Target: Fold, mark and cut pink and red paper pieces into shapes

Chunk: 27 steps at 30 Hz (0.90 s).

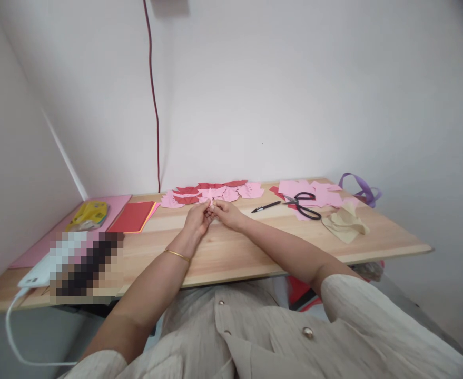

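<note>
My left hand [198, 217] and my right hand [228, 214] meet over the middle of the table, fingertips together. Between them they pinch a small piece of pink paper [210, 196], its upper part poking out above the fingers. The rest of that piece is hidden by my fingers. Just behind my hands lie several cut and creased paper shapes, pink ones [250, 190] and red ones [186, 200], overlapping along the back edge. A black pen [266, 207] rests to the right of my right hand.
Black-handled scissors [308, 211] lie on pink paper scraps [326, 195] at right, with a crumpled beige cloth or paper [345, 223] and purple ribbon [360, 184]. At left are red paper sheets [132, 217], a yellow packet [88, 215] and a white device [37, 273] with a cable.
</note>
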Each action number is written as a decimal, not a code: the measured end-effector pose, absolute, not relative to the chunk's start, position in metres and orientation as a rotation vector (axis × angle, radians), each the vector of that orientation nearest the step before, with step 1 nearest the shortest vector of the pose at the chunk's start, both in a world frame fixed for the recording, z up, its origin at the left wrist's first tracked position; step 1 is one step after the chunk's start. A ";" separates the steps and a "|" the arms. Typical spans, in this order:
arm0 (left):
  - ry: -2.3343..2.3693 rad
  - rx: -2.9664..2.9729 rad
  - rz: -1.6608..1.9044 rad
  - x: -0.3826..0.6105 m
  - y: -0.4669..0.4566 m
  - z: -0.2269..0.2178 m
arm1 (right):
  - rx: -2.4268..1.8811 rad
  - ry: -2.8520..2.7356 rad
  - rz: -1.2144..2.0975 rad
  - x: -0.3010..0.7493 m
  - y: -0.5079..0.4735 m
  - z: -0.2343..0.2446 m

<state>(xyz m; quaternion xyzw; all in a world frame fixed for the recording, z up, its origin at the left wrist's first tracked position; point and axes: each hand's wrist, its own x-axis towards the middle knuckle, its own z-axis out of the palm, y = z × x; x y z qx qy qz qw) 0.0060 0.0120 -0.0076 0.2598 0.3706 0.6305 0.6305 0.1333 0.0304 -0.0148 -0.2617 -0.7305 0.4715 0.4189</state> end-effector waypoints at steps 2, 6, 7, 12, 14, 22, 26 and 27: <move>0.841 0.622 1.445 0.006 0.011 -0.006 | -0.688 -1.823 1.171 0.133 0.031 -0.017; 0.831 0.682 1.495 0.006 0.011 -0.006 | -0.725 -1.852 1.135 0.134 0.028 -0.015; 0.832 0.693 1.519 0.005 0.012 -0.006 | -0.727 -1.856 1.127 0.134 0.028 -0.014; 0.896 0.663 1.552 0.005 0.016 -0.007 | -0.732 -1.845 1.149 0.132 0.027 -0.014; 0.904 0.619 1.550 0.004 0.015 -0.005 | -0.735 -1.824 1.183 0.131 0.028 -0.017; 0.829 0.760 1.402 0.002 0.010 -0.005 | -0.795 -1.731 1.152 0.133 0.029 -0.017; 0.909 0.926 1.479 -0.001 0.014 -0.010 | -0.938 -1.783 1.140 0.139 0.032 -0.011; 0.938 0.978 1.509 -0.002 0.015 -0.011 | -0.961 -1.768 1.120 0.141 0.033 -0.010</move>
